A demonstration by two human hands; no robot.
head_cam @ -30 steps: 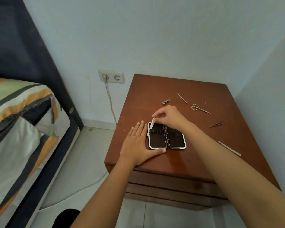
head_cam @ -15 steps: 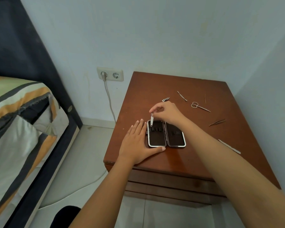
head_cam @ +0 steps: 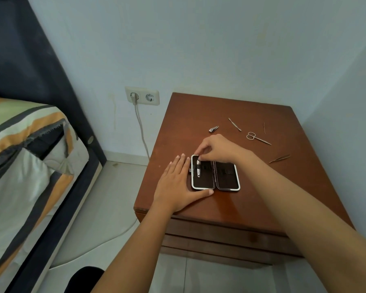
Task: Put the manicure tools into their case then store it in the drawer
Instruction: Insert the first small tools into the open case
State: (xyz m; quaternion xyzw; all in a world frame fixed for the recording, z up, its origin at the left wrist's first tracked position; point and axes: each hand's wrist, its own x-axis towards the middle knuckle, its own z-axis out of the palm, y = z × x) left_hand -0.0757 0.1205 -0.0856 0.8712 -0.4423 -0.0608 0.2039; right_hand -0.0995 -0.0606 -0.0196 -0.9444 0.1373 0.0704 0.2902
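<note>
You are looking down at a brown wooden nightstand (head_cam: pixel 199 115) set in a corner of pale walls, with a striped bed (head_cam: pixel 25 144) to its left and a double wall socket (head_cam: pixel 142 95) holding one plugged cable (head_cam: pixel 141 125); on the top, near the front edge, the manicure case (head_cam: pixel 215 174) lies open flat, both dark-lined halves facing up inside their silvery rims; the left half holds one silvery tool (head_cam: pixel 198 168), a nail clipper by its look, standing lengthwise under the elastic strap, while what the right half holds is too dark to tell; your left hand (head_cam: pixel 178 185) lies flat and open on the wood, fingers together against the case's left edge and the thumb stretched along its front edge; your right hand (head_cam: pixel 218 148) reaches over the case's far end, fingertips (head_cam: pixel 199 154) pinched at the top of that tool; the rest of the set is scattered on the far part of the top, well apart from the case: a small nail clipper (head_cam: pixel 213 129), a cuticle pusher (head_cam: pixel 234 124), small scissors (head_cam: pixel 257 138), a thin pick (head_cam: pixel 264 127) and tweezers (head_cam: pixel 279 158) toward the right; the drawer fronts (head_cam: pixel 224 233) under the top are shut.
</note>
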